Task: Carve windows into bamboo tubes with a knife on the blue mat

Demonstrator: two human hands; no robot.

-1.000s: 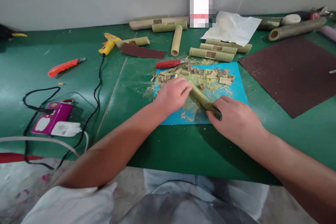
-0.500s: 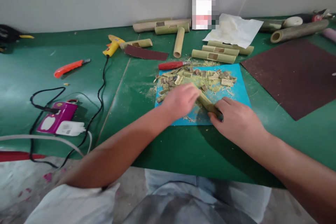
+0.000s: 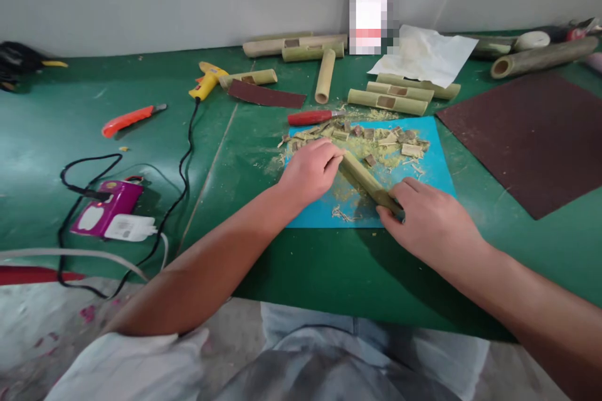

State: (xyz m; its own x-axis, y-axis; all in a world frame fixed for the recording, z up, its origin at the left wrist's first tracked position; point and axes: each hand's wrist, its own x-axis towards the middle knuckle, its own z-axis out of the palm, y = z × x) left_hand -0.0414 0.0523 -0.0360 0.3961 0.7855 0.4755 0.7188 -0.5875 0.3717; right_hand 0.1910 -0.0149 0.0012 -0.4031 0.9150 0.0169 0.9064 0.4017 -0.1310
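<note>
A greenish bamboo tube (image 3: 364, 178) lies aslant over a blue mat (image 3: 360, 216), its near end toward my right side. My right hand (image 3: 430, 216) is wrapped round that near end. At the far end, my left hand (image 3: 313, 169) is closed, with thumb and fingertips pinched at the tube's tip; the inside of this hand is hidden. Bamboo chips (image 3: 411, 150) and pale green dust cover the mat's far half. Just beyond the mat's far edge lies a red-handled carving tool (image 3: 313, 117).
Cut bamboo tubes (image 3: 388, 102) lie at the back, near white paper (image 3: 426, 53). Dark brown sandpaper (image 3: 531, 138) is at right, with a smaller strip (image 3: 266, 94) behind. Leftward are a yellow glue gun (image 3: 207, 83), an orange utility knife (image 3: 132, 120) and a purple power strip (image 3: 108, 207) with cords.
My left hand has slid left and away along the bamboo tube to its far end, uncovering more of it. My right hand keeps its hold. The view has shifted slightly.
</note>
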